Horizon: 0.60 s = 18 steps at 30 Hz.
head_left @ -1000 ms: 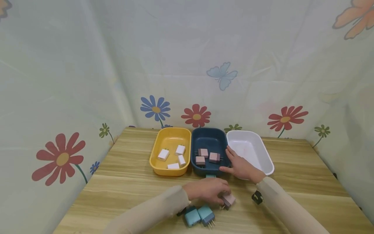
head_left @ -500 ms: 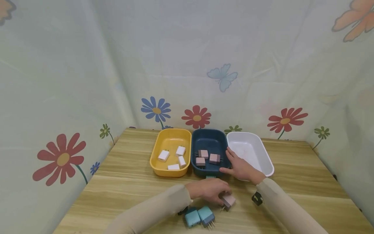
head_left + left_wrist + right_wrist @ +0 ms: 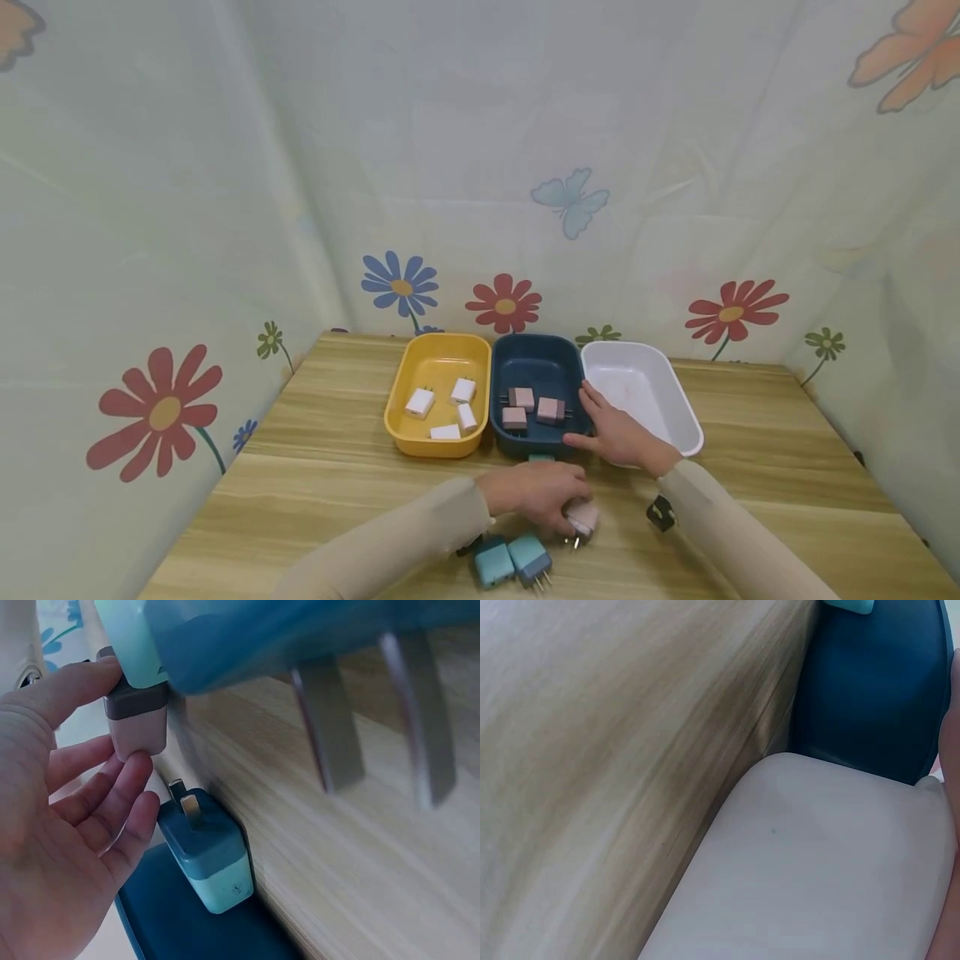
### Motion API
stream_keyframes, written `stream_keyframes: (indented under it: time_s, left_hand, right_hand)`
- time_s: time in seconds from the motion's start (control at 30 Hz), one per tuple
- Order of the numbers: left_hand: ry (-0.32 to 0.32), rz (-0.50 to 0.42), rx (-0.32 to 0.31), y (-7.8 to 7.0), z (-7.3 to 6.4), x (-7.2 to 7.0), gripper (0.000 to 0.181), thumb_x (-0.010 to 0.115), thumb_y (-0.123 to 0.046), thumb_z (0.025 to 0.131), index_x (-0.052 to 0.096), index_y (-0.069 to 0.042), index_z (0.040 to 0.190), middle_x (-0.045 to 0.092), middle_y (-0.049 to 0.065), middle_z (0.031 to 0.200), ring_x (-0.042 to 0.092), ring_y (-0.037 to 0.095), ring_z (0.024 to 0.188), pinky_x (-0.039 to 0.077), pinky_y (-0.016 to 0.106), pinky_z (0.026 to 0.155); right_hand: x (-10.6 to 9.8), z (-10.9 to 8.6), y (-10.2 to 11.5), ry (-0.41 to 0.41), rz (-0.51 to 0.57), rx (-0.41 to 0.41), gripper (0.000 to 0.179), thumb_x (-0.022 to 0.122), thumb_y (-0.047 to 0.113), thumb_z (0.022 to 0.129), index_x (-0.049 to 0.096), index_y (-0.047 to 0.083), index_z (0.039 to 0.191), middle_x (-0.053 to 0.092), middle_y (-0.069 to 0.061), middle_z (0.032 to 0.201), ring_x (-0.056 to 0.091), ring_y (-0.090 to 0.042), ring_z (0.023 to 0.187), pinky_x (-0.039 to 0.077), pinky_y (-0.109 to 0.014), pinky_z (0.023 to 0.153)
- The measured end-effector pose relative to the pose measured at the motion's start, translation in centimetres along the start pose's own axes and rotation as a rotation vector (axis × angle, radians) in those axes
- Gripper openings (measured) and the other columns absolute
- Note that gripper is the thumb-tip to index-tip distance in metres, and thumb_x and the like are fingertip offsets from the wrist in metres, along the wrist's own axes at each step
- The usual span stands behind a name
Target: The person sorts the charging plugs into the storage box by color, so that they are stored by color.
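My left hand (image 3: pixel 536 492) pinches a pink charger plug (image 3: pixel 581 515) with a grey end, low over the table in front of the dark blue tray (image 3: pixel 536 358). In the left wrist view the thumb lies on the plug's grey part and fingertips touch its pink part (image 3: pixel 139 731). Its metal prongs show in the head view. My right hand (image 3: pixel 622 432), fingers extended, rests over the adjoining rims of the blue tray and the white tray (image 3: pixel 678 392). Several pink charger plugs (image 3: pixel 551 410) lie inside the blue tray.
A yellow tray (image 3: pixel 395 417) holding several white charger plugs (image 3: pixel 420 402) stands left of the blue one. Two teal plugs (image 3: pixel 493 563) lie near the left forearm. Another teal plug (image 3: pixel 225 862) sits against the blue tray's front. A black plug (image 3: pixel 661 512) lies by the right sleeve.
The pink plug has turned in my left hand and shifted slightly left, its prongs now facing more toward the front. My right hand stays where it was on the trays.
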<state>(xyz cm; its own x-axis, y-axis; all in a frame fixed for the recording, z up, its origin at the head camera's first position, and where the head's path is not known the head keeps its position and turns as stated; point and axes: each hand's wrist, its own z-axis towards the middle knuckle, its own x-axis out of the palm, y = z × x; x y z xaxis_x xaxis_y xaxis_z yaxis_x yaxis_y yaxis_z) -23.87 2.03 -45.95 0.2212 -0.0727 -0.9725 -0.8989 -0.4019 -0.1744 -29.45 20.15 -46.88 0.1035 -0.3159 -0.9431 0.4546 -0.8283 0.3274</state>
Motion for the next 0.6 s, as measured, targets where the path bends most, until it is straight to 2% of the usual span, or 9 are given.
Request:
stream_keyframes:
  time_s: [0.27, 0.43, 0.6]
  left_hand:
    - [0.005, -0.052, -0.036, 0.3, -0.6, -0.2, 0.04, 0.067, -0.041, 0.074, 0.058, -0.025, 0.109, 0.047, -0.013, 0.096, 0.044, -0.001, 0.077, 0.037, 0.011, 0.065]
    - [-0.062, -0.048, -0.025, 0.7, -1.5, -0.6, 0.037, 0.066, -0.041, 0.074, 0.058, -0.024, 0.105, 0.046, -0.014, 0.092, 0.043, -0.002, 0.075, 0.036, 0.01, 0.062]
    - [-0.104, -0.095, -0.04, 1.1, -2.9, -1.3, 0.038, 0.065, -0.044, 0.073, 0.057, -0.024, 0.105, 0.045, -0.015, 0.09, 0.043, -0.001, 0.074, 0.036, 0.011, 0.061]
  right_hand:
    - [0.1, -0.1, 0.0, -0.001, 0.001, 0.006, 0.098, 0.047, 0.068, 0.073, 0.018, 0.002, 0.139, 0.009, -0.013, 0.145, 0.027, -0.03, 0.125, 0.029, -0.045, 0.096]
    - [0.0, 0.0, 0.1, -0.007, 0.002, 0.001, 0.095, 0.051, 0.063, 0.074, 0.018, 0.001, 0.139, 0.009, -0.013, 0.145, 0.027, -0.031, 0.124, 0.029, -0.045, 0.095]
    - [0.0, 0.1, 0.1, -0.005, 0.0, 0.002, 0.092, 0.053, 0.058, 0.076, 0.019, 0.0, 0.138, 0.009, -0.013, 0.145, 0.029, -0.03, 0.124, 0.03, -0.045, 0.095]
